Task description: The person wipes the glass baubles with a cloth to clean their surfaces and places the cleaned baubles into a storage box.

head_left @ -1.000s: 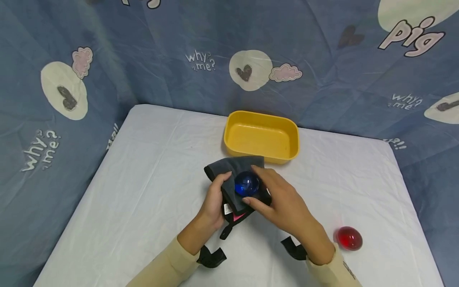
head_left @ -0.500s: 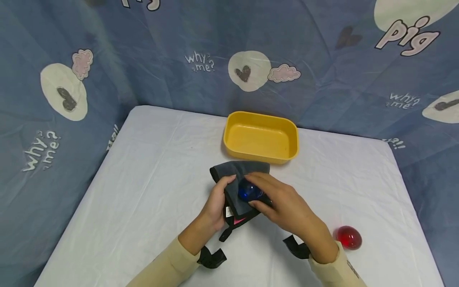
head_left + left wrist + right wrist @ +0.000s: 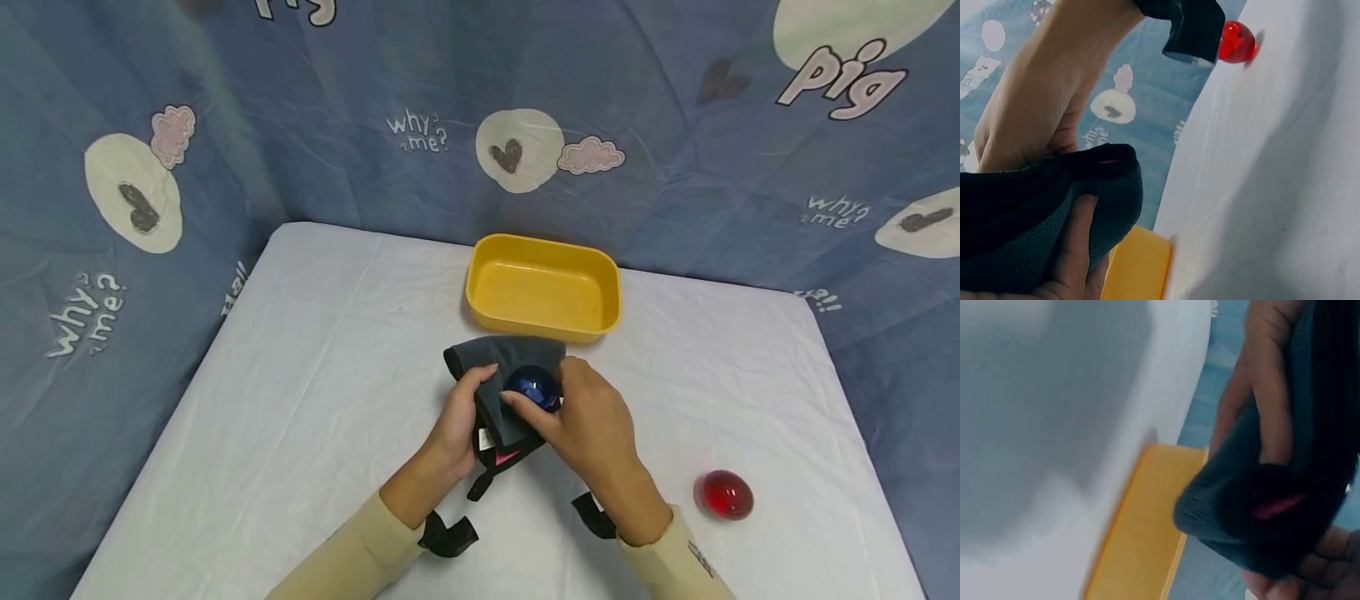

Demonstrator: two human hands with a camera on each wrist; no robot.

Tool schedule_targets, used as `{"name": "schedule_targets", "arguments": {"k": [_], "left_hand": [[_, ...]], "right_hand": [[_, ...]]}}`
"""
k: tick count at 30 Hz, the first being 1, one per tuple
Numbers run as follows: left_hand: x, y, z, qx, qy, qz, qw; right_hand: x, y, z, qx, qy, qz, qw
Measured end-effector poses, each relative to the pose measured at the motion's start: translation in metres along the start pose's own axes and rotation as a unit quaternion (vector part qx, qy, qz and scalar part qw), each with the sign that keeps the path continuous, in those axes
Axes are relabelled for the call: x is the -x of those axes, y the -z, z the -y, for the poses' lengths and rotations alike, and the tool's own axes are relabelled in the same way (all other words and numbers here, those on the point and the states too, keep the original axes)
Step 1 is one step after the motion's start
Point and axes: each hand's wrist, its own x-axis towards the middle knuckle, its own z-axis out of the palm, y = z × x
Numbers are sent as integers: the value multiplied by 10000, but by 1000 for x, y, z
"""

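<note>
A folded grey cloth (image 3: 487, 354) with black edging, a white tag, a hanging loop and a bit of pink is held up over the table. My left hand (image 3: 453, 425) grips its left side, thumb on top; in the left wrist view its fingers (image 3: 1075, 240) press the underside. On the cloth sits a see-through blue ball (image 3: 534, 386). My right hand (image 3: 600, 417) holds the ball, thumb along its near side and fingers curled at its right, by the cloth's edge. Both wrist views show the cloth (image 3: 1222, 494) from below, with the ball hidden.
An oblong yellow bin (image 3: 543, 287) stands just beyond the cloth at the back of the white-covered table (image 3: 360, 350). At the right lies a see-through red ball (image 3: 725, 495), near the right sleeve. A blue printed sheet (image 3: 337, 108) hangs behind.
The right hand's fingers have moved from over the ball to its right side, uncovering its top. Cloth and ball have shifted slightly right. The left hand keeps its grip.
</note>
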Motion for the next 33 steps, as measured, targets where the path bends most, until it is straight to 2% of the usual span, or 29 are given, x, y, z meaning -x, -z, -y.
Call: {"name": "schedule_targets", "arguments": {"k": [4,9,13,17,20,26,29,33], "left_hand": [[0,3,-3,47,-11,-37,10000],[0,5,-9,46,7,68,10000],[0,5,-12,73,32,233,9997],[0,5,-12,71,41,213,9997],[-1,6,-10,52,2,114,9999],[-2,6,-7,75,-44,-45,10000],[-3,4,-7,107,-78,-33,9999],[-4,3,-6,158,-72,-23,9998]], "right_hand": [[-1,11,0,-428,96,603,9972],[-6,31,-1,-919,427,1589,9821],[-9,36,-1,-948,689,1843,9759],[-10,32,-1,-943,738,1707,9780],[-9,27,-1,-949,709,1460,9822],[-5,13,0,-639,611,525,9947],[-3,7,1,-435,409,146,9981],[-3,4,3,-450,-48,220,9987]]}}
